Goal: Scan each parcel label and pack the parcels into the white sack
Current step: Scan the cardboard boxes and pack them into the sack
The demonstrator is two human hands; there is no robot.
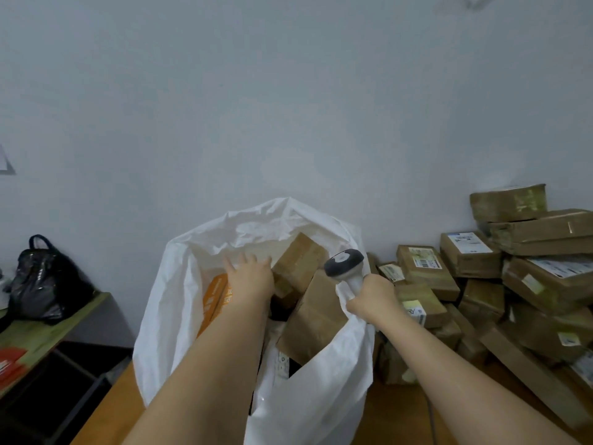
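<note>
Head view: a white sack (179,303) stands open between two bare arms; the left hand (248,277) reaches inside with fingers spread and holding nothing, beside a tilted brown parcel (300,261), while the right hand (372,298) curls round a grey scanner (344,264) and pinches the sack's rim. To pack well, I judge, keep that rim held wide and press parcels flat into gaps. Counted: one sack, one scanner, at least three parcels inside including an orange box (213,300); the stack of unscanned parcels (481,284) at right numbers over a dozen, exact count unclear.
</note>
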